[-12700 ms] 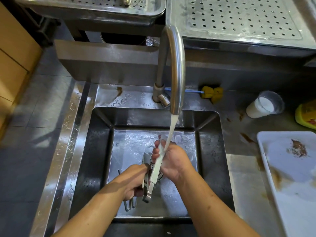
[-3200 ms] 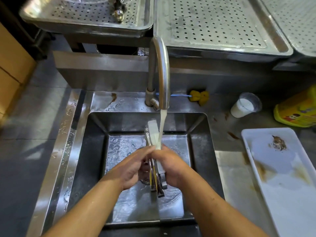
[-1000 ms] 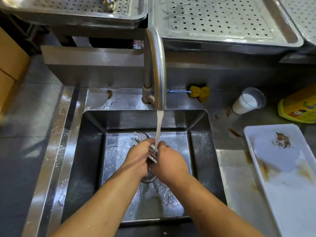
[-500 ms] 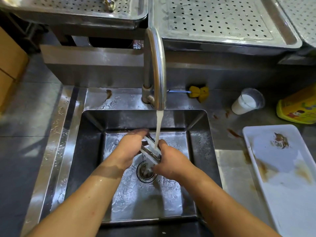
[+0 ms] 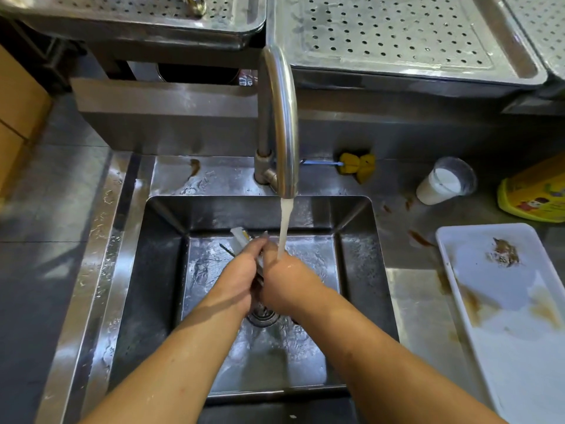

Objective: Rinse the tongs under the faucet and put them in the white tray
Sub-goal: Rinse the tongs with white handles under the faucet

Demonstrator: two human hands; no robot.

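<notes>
Metal tongs [image 5: 239, 238] are held between both hands over the steel sink [image 5: 159, 270], with only one end sticking out past my fingers to the upper left. My left hand [image 5: 240, 275] and my right hand [image 5: 282, 281] press together around them. Water runs from the curved faucet [image 5: 279, 117] and lands on my right hand. The white tray [image 5: 519, 347], stained brown, lies on the counter to the right of the sink.
A cup of white liquid [image 5: 444, 182] and a yellow container [image 5: 535, 194] stand behind the tray. A yellow sponge brush [image 5: 357, 163] lies behind the sink. Perforated steel trays [image 5: 397, 35] sit on the raised shelf at the back. The drain [image 5: 263, 315] is under my hands.
My hands have closed together around the tongs and turned them, so that one end now points up and left. The water now hits my right hand.
</notes>
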